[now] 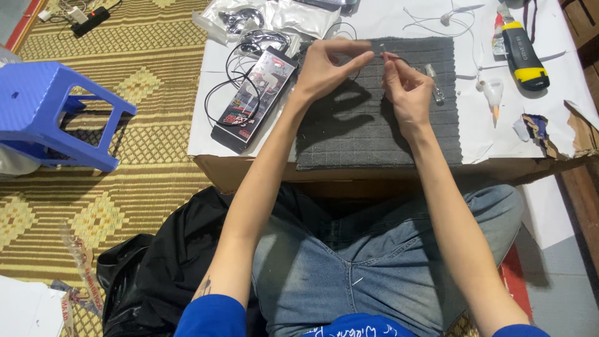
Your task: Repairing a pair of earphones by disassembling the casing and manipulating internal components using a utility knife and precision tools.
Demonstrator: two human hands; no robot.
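Seen from your head camera, both of your hands meet above a dark grey mat (374,125) that lies on a white sheet (549,125) covering a low cardboard surface in front of your knees. Your left hand (324,65) has its thumb and forefinger pinched narrow on a thin dark wire (382,46), with the other fingers loosely curled. Your right hand (409,87) pinches the same wire just beside the left fingertips, its fingers drawn close together. The wire sits between the two hands, held a little above the far edge of the mat; its exact end is too small to make out. Just right of your right hand a small clear tube (435,83) lies on the mat. To the left of your left hand a dark retail package (256,100) rests on the sheet, with black cables (240,68) looped over it. At the far right lie a yellow and black utility knife (526,56) and a small white glue bottle (493,93). A blue plastic stool (56,112) stands on the woven floor mat (156,156), well apart to the left.
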